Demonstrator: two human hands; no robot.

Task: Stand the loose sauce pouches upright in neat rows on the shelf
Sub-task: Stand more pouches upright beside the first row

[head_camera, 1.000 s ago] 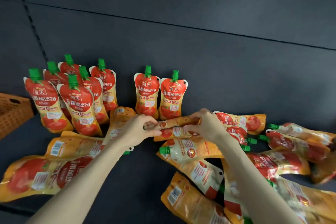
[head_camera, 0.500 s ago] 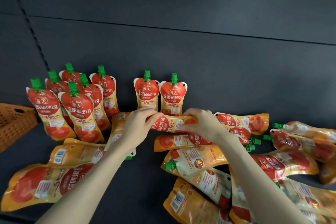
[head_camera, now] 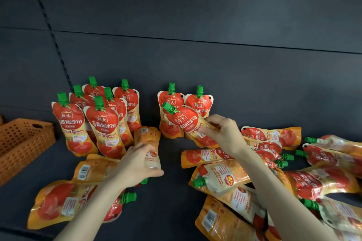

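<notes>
On the shelf [head_camera: 166, 211], eight pouches [head_camera: 101, 123] stand at the back. My right hand [head_camera: 225, 135] pinches a tilted pouch [head_camera: 187, 121] there. My left hand [head_camera: 135, 166] covers a flat pouch [head_camera: 147, 137], but its grip is too blurred to tell. Many loose pouches [head_camera: 221, 180] remain.

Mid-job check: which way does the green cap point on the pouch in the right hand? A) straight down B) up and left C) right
B: the right hand holds the pouch tilted, its green cap at the upper left.
</notes>
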